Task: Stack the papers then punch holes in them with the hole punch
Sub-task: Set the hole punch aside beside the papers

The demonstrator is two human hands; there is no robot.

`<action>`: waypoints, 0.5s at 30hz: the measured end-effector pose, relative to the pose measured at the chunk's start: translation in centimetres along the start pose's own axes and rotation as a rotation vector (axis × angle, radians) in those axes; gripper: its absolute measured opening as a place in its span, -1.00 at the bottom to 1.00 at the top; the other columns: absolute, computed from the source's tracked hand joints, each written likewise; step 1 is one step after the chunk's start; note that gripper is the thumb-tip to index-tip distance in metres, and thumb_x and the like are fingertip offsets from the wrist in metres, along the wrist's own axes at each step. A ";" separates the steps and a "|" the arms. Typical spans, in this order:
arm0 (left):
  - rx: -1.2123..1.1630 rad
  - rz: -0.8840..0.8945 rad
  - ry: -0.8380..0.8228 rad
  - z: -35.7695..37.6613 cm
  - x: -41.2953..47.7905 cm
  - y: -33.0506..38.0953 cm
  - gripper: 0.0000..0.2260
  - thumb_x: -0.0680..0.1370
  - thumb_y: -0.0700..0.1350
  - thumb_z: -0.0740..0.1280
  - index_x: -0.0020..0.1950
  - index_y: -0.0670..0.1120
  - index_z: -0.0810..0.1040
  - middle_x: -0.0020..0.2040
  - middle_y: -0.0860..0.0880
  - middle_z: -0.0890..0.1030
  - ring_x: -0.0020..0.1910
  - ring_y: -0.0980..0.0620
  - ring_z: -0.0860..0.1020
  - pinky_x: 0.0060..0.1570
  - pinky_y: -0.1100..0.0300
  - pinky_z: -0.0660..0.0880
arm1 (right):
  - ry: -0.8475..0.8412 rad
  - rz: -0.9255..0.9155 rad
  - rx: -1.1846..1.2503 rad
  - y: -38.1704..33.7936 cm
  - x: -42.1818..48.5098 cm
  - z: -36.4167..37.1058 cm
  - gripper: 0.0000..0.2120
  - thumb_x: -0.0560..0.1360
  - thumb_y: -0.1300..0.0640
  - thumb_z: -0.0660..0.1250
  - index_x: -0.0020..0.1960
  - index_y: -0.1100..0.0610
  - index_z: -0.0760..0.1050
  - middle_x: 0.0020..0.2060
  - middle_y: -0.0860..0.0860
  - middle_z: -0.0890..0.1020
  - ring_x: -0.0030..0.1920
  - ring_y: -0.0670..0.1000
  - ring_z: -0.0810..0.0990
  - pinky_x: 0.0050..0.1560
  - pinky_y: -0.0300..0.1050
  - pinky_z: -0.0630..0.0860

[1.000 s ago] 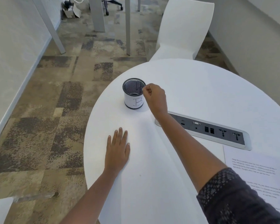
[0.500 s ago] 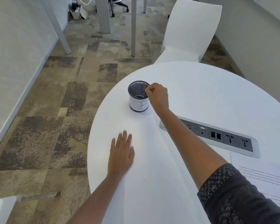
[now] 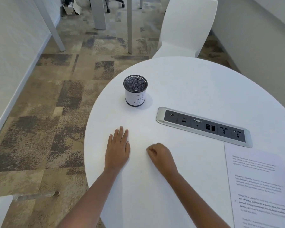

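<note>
Left hand (image 3: 118, 149) lies flat and released on the white surface (image 3: 187, 89), right hand (image 3: 160, 155) curls into a loose empty fist beside it, printed paper (image 3: 260, 186) off right.

Round white table (image 3: 196, 83). Carries black mesh pen cup labelled "B" (image 3: 135, 92), grey inset socket strip (image 3: 204, 126), printed white paper sheet (image 3: 260, 186). Left hand (image 3: 118, 150) flat on top.

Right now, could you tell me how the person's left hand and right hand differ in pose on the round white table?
The left hand lies flat, palm down, fingers straight and pointing away from the person; the right hand is curled into a loose fist. The left hand sits nearer the round white table's left edge; the right hand is further in, closer to the printed paper sheet. Both are bare, hold nothing visible, and are on or just above the tabletop.
</note>
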State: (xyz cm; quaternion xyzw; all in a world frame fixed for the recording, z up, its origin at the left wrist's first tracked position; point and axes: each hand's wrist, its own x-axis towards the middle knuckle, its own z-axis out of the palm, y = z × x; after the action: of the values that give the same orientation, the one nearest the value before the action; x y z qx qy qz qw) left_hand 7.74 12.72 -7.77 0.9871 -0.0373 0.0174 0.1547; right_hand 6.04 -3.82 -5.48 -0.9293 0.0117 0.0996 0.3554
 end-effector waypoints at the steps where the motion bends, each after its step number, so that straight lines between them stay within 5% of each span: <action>1: 0.001 0.002 0.002 0.0 -0.1 0.1 -0.56 0.50 -0.12 0.04 0.28 -0.23 0.50 0.31 -0.24 0.51 0.27 -0.24 0.50 0.23 -0.19 0.41 | -0.015 -0.049 -0.018 0.3 -1.1 0.3 -0.83 0.52 0.18 0.24 -0.05 0.21 0.58 -0.13 0.15 0.60 -0.05 0.10 0.54 -0.11 -0.28 0.30; 7: -0.001 -0.004 0.002 -0.2 -1.0 0.5 -0.54 0.50 -0.12 0.02 0.28 -0.25 0.49 0.31 -0.27 0.50 0.27 -0.27 0.49 0.22 -0.22 0.42 | -0.082 -0.311 -0.107 1.3 -4.8 1.1 -0.78 0.54 0.08 0.23 0.03 0.15 0.59 -0.06 0.06 0.58 0.00 0.04 0.48 -0.03 -0.25 0.36; 15: -0.011 -0.013 0.002 0.1 -1.5 0.5 -0.53 0.52 -0.11 -0.01 0.34 -0.24 0.43 0.37 -0.27 0.43 0.34 -0.27 0.42 0.31 -0.19 0.34 | -0.033 -0.336 -0.193 0.4 -5.3 1.5 -0.77 0.52 0.07 0.26 0.01 0.17 0.61 -0.07 0.08 0.60 -0.01 0.08 0.51 -0.07 -0.13 0.43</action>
State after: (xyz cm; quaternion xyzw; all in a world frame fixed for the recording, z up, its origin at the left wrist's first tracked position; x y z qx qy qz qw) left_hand 6.16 12.32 -7.76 0.9865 -0.0308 0.0172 0.1602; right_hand 0.52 -3.42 -5.80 -0.9462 -0.1589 0.0548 0.2766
